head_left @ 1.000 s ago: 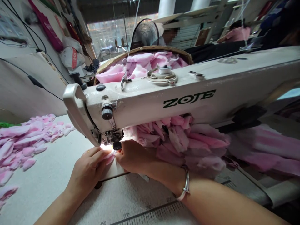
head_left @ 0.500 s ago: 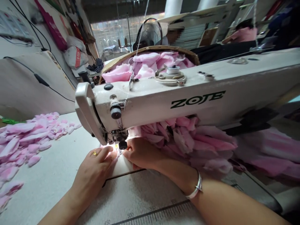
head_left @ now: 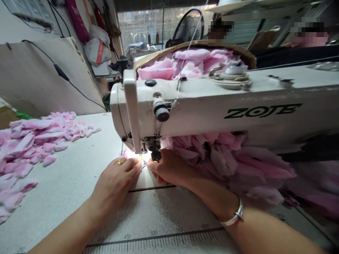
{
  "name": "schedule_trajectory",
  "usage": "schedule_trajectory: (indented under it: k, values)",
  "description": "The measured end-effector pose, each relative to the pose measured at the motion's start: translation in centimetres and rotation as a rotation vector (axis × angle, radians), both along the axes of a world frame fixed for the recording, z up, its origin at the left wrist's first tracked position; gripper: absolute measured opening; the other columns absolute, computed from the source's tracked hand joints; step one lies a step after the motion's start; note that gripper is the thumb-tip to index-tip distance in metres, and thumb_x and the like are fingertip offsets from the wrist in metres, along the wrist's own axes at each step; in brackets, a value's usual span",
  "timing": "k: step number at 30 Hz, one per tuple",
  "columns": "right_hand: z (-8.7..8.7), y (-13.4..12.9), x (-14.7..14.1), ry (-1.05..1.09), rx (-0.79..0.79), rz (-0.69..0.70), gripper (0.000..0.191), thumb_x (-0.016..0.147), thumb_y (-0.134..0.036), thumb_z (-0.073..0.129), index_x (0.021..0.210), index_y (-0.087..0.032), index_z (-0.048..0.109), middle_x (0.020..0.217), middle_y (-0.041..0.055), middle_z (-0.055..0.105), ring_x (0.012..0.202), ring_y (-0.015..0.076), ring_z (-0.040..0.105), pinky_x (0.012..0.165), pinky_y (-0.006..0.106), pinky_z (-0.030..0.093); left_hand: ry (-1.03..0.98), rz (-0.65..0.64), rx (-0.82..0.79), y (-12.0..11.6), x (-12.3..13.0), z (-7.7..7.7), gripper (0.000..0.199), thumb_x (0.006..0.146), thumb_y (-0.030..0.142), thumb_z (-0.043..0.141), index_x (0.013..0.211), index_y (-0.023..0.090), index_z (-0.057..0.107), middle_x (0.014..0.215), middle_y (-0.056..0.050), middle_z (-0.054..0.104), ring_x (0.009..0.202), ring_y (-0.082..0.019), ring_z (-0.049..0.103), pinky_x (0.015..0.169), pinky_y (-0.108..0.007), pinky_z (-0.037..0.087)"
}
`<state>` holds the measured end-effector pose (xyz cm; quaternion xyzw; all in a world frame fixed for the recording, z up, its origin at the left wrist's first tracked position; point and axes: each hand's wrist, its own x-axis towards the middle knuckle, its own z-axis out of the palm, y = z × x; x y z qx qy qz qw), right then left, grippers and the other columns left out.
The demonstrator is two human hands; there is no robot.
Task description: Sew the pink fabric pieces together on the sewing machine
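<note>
A white sewing machine [head_left: 196, 106] stands across the middle, its lamp lighting the needle area. Just left of the presser foot, my left hand [head_left: 120, 176] has its fingers pressed together on the edge of a small pale pink piece, mostly hidden in the glare. My right hand [head_left: 168, 167] is closed beside the foot on the right, its fingertips close to the left ones; what they pinch is too small to make out. Behind my right hand and under the machine arm lies a heap of pink fabric pieces [head_left: 222, 155].
Small pink pieces [head_left: 34, 141] are spread over the left of the table. Behind the machine is a round basket [head_left: 250, 60] of pink fabric. A ruler strip [head_left: 159, 241] runs along the front. A fan [head_left: 189, 26] and two people are at the back.
The view has shifted, so the machine and both hands appear further right. The machine's lever at the left end looks more upright. Both hands stay at the needle area.
</note>
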<state>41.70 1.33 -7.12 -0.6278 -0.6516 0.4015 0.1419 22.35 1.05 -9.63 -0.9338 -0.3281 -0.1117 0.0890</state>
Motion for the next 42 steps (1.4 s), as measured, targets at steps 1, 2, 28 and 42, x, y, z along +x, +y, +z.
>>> schedule_trajectory:
  k: [1,2,28,42]
  values:
    - [0.1,0.0,-0.1,-0.001,-0.003,-0.004,0.025,0.075,-0.025,0.047,0.051,-0.019,0.048,0.046,0.0019,0.058,0.041,0.0115,0.055,0.04,0.021,0.035,-0.003,0.002,-0.005,0.0,0.0,0.0,0.027,0.092,0.017,0.046,0.117,0.019,0.054,0.104,-0.005,0.061,0.092,-0.021,0.056,0.083,-0.038,0.048]
    - [0.1,0.0,-0.2,-0.007,-0.002,-0.009,0.024,0.075,-0.025,0.047,0.052,-0.019,0.049,0.046,0.0015,0.057,0.041,0.0113,0.055,0.04,0.021,0.035,-0.005,0.002,-0.01,0.1,0.0,0.0,0.026,0.092,0.017,0.046,0.117,0.019,0.054,0.104,-0.005,0.061,0.091,-0.021,0.056,0.082,-0.037,0.048]
    - [1.9,-1.8,0.8,-0.462,0.381,0.133,0.021,0.086,-0.025,0.05,0.076,-0.018,0.067,0.086,0.0067,0.069,0.068,0.018,0.059,0.05,0.029,0.03,-0.236,-0.016,-0.061,1.5,-0.5,-0.3,0.019,0.094,0.021,0.045,0.105,0.026,0.06,0.1,-0.001,0.062,0.088,-0.016,0.057,0.073,-0.029,0.047]
    - [1.0,-1.5,-0.1,-0.598,0.403,0.114,0.028,0.09,-0.036,0.048,0.092,-0.014,0.064,0.079,0.0109,0.069,0.068,0.0229,0.064,0.057,0.032,0.041,0.01,0.019,-0.104,-0.2,0.0,0.0,0.032,0.092,0.014,0.044,0.123,0.019,0.049,0.113,-0.008,0.057,0.101,-0.024,0.051,0.085,-0.042,0.047]
